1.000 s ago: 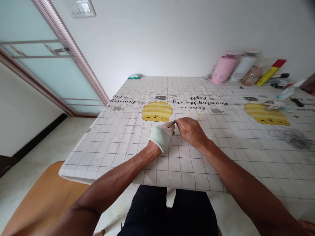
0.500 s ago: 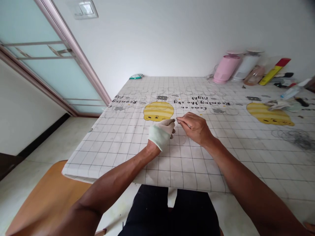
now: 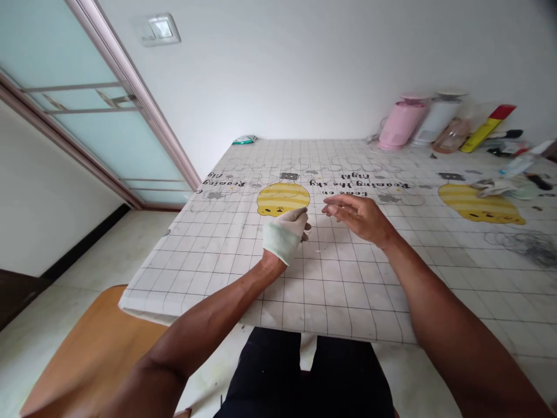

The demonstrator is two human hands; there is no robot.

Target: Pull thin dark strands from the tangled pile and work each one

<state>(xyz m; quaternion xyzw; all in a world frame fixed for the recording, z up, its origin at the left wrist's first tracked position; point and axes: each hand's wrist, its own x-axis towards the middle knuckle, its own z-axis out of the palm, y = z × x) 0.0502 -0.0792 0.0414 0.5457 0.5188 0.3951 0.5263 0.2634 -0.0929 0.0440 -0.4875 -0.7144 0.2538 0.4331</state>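
A white glove with a pale green cuff covers my left hand (image 3: 286, 233). Its fingertips are pinched together above the checked tablecloth (image 3: 348, 302), beside a printed yellow striped bear. A faint thin strand (image 3: 319, 251) curves below these fingers and seems to come from them; what it is made of I cannot tell. My right hand (image 3: 359, 216) is bare and stands a short way to the right. Its fingers are loosely bent and apart, with nothing visible in them.
At right lies a tangle of thin dark wire or thread (image 3: 537, 247). Behind it are a crumpled glove (image 3: 494, 187) and a clear bottle (image 3: 524, 161). A pink device (image 3: 401, 125), a white device (image 3: 437, 119) and a yellow-red box (image 3: 487, 129) stand along the wall. An orange seat (image 3: 91, 342) is at lower left.
My right hand has drawn away to the right from my left fingertips, and its pinch has loosened. My left hand stays pinched in nearly the same place. The view has shifted slightly.
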